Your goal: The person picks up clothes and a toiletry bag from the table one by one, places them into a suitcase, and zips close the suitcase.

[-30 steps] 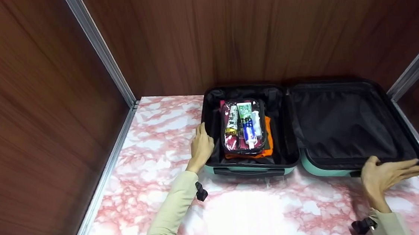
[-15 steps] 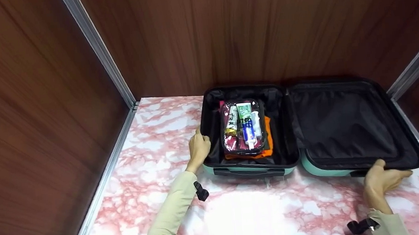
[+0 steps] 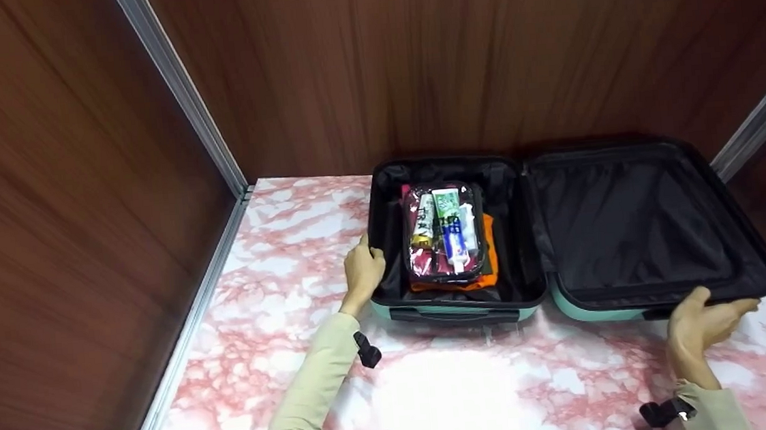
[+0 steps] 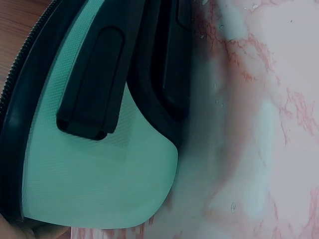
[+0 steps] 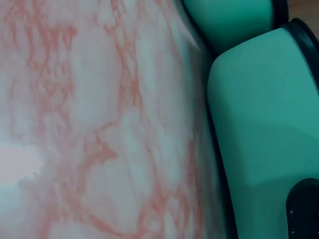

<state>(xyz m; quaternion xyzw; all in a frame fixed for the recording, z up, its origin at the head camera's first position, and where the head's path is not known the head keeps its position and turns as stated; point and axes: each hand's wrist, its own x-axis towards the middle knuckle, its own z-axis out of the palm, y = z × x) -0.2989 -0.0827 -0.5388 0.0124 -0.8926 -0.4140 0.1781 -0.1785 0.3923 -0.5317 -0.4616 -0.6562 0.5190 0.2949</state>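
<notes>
An open mint-green suitcase (image 3: pixel 462 308) with black lining lies spread flat. In its left half sits a clear toiletry pouch (image 3: pixel 452 274) with several tubes inside, on top of orange cloth (image 3: pixel 491 247). My left hand (image 3: pixel 363 269) grips the left half's outer rim. In the left wrist view, part of the left hand (image 4: pixel 30 230) shows at the shell's lower corner. My right hand (image 3: pixel 699 327) holds the front edge of the right half (image 3: pixel 630 223), thumb by the rim; its other fingers are partly hidden. The right wrist view shows green shell (image 5: pixel 264 119) but no hand.
The suitcase stands on a pink-and-white marbled tabletop (image 3: pixel 276 251). A brown wood-grain panel (image 3: pixel 446 59) rises close behind it, with side panels left and right. A carry handle (image 3: pixel 456 315) faces the front.
The right hand's fingers have drawn in from a wide spread to hold the right half's edge. That half's right corner has shifted slightly up and right. The left hand has slid slightly down the rim.
</notes>
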